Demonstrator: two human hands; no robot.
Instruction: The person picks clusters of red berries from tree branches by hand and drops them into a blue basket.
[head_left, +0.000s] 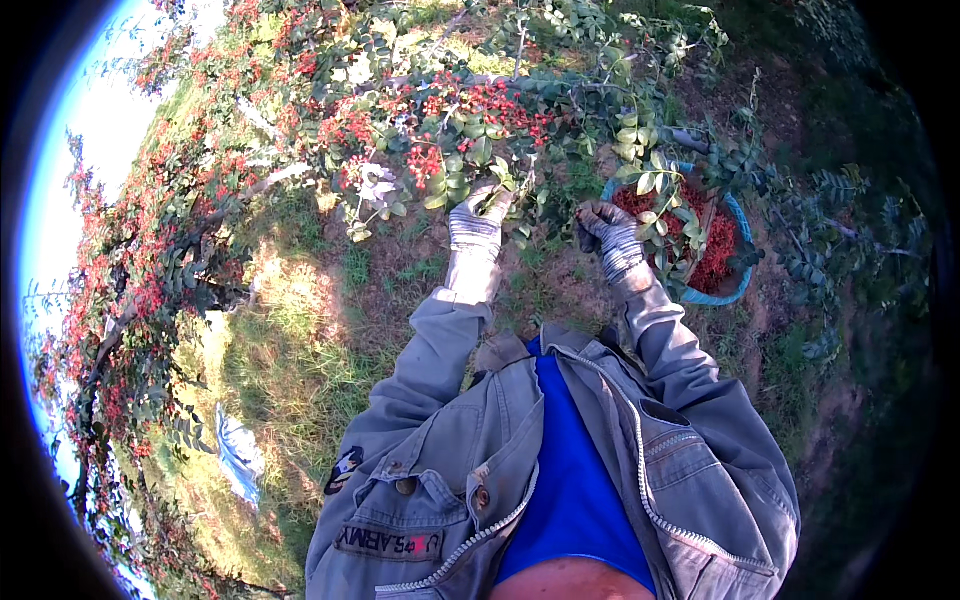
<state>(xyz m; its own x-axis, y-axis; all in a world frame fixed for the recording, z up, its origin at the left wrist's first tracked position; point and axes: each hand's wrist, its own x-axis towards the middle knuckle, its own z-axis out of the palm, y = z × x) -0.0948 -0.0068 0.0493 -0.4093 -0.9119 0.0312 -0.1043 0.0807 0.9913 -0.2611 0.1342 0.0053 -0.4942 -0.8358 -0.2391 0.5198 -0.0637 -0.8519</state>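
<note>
Just beyond the curled left hand [481, 210], red berries [424, 164]; right hand [609, 231] likewise curled, both holds unclear.

branches [482, 128] barring ahead, basket [744, 228] at right; gap between hands [476, 225]

The person wears a grey, sturdy cloth work jacket [720, 480], unzipped, with pale toothed zipper tape [641, 470] along its front edges. On the left chest sits a flapped pocket [430, 505] with a round dark button [405, 486]; another round button [481, 497] lies nearer the opening. Below runs a dark lettered strip [385, 543] with a reddish mark, and the left sleeve [425, 345] bears a small dark-and-white patch [344, 468]. A short second zip [672, 444] crosses the right chest. Beneath shows a bright blue round-necked shirt [565, 470]. Striped whitish-grey knit gloves cover the left hand [480, 218] and right hand [608, 232], the right one darker towards the fingers.
</note>
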